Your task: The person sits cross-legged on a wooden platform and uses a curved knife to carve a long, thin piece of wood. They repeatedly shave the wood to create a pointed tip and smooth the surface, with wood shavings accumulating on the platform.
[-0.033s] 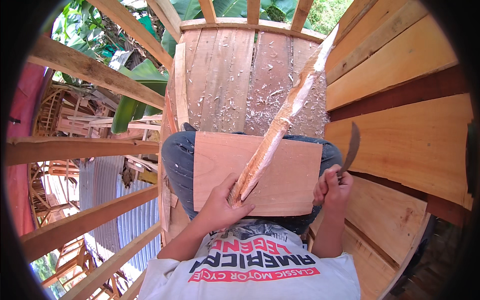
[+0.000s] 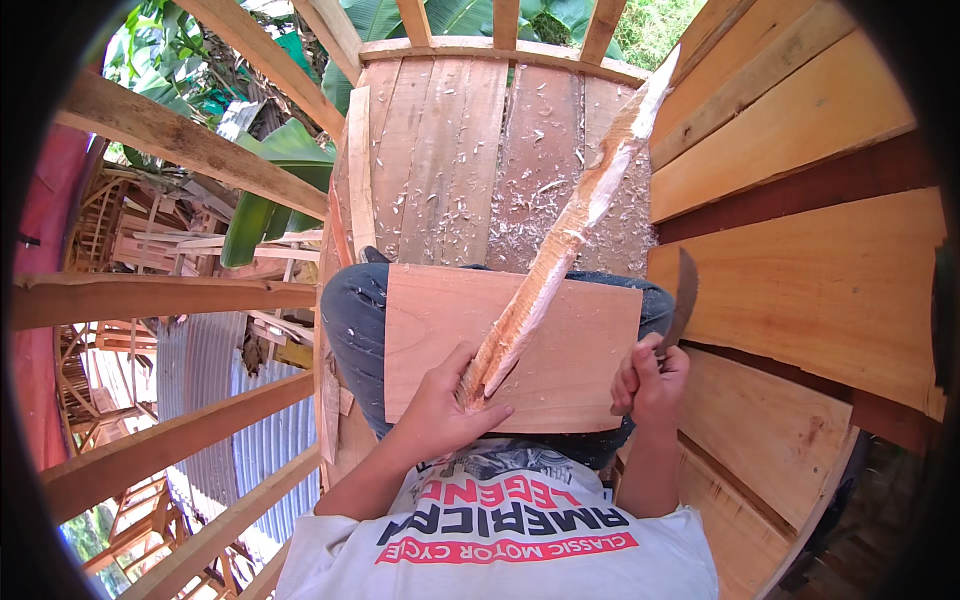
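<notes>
My left hand (image 2: 440, 403) grips the near end of a long, partly shaved wooden stick (image 2: 540, 270). The stick slants away to the far right, its surface pale white along one side and brown along the other. Beneath it, a flat wooden board (image 2: 430, 320) lies across my crossed legs. Off the board's right edge, my right hand (image 2: 652, 382) is closed round the handle of a curved knife (image 2: 684, 295). The blade points up and away, apart from the stick. Most of the handle is hidden in my fingers.
Wood shavings (image 2: 545, 190) are scattered over the plank floor (image 2: 425, 160) ahead. A plank wall (image 2: 800, 290) stands close on the right. Open wooden rails (image 2: 170, 300) run along the left, with corrugated metal sheets (image 2: 275, 440) and banana leaves (image 2: 290, 150) beyond.
My right hand has moved slightly left and nearer to me with the knife, and the blade has tilted more upright. My left hand and the stick stay almost still.
</notes>
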Motion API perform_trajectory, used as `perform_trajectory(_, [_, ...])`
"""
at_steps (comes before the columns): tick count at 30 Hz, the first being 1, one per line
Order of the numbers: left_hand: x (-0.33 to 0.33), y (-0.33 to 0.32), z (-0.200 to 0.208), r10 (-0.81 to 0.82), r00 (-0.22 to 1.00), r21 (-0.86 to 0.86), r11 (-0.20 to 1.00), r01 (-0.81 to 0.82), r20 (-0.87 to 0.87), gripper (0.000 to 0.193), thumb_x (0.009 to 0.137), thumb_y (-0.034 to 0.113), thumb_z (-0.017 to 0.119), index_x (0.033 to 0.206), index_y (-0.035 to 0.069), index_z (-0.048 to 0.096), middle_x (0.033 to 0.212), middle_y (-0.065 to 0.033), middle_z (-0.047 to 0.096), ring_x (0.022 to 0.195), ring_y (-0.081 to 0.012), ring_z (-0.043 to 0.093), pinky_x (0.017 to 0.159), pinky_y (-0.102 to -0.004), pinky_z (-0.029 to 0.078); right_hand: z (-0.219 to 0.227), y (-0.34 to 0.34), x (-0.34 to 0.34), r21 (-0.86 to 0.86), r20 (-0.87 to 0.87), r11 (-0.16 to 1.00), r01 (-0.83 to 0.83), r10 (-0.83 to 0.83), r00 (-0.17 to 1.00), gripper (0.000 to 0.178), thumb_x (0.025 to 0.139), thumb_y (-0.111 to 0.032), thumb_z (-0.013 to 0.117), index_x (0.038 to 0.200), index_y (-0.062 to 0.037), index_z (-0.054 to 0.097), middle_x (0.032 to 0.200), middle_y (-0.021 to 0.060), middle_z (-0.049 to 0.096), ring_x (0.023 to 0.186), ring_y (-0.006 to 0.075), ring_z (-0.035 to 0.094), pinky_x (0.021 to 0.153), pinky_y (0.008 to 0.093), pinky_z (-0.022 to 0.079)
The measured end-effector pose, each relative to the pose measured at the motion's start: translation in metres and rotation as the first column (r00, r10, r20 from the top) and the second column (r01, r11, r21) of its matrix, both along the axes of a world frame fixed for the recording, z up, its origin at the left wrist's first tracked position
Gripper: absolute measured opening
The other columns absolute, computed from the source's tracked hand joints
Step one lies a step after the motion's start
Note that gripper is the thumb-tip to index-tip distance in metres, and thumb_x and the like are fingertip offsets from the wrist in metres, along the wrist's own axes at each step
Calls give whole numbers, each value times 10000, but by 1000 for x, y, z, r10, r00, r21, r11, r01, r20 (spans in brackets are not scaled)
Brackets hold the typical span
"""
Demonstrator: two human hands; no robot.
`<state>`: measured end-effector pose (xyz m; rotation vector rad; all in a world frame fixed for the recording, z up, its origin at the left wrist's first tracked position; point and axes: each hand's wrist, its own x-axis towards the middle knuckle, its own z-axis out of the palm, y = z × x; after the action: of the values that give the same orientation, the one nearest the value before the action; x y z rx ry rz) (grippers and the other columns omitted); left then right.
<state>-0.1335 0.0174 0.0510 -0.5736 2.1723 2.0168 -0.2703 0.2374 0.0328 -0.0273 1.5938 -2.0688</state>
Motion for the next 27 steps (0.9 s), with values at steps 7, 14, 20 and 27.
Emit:
perform_trajectory(7, [-26, 14, 8, -53, 999, -10, 999, 53, -5, 699, 694, 182, 843, 1254, -1, 468, 1054, -87, 568, 1017, -140, 528, 886, -284, 428, -8, -37, 27, -169, 196, 984, -61, 94, 976, 210, 917, -152, 633, 811, -50, 483, 529, 26, 478, 390, 103, 454, 371, 266, 382])
perform_trajectory(14, [-32, 26, 10, -73, 995, -125, 990, 65, -63, 663, 709, 196, 833, 1219, 5, 455, 1005, -130, 599, 923, -187, 608, 811, -324, 489, -3, -53, 23, -201, 78, 977, 77, -62, 995, 319, 833, -75, 718, 757, -98, 409, 554, 8, 510, 419, 83, 501, 383, 228, 411])
perform_trajectory(20, [-31, 19, 17, -124, 992, -421, 901, 103, -23, 587, 795, 247, 757, 1196, 11, 398, 936, -260, 612, 876, -422, 633, 725, -403, 511, -5, -53, 22, -177, 151, 980, 89, -62, 987, 349, 818, -1, 707, 713, -109, 392, 568, 2, 521, 402, 69, 492, 358, 218, 391])
perform_trajectory(27, [-27, -1, -5, -178, 980, 42, 982, 183, -89, 507, 878, 257, 682, 1218, -5, 413, 994, -188, 612, 930, -253, 642, 775, -331, 514, -11, -48, 28, 24, 90, 999, 21, -23, 996, 369, 826, -17, 713, 659, -117, 399, 575, -15, 531, 406, 44, 484, 353, 205, 356])
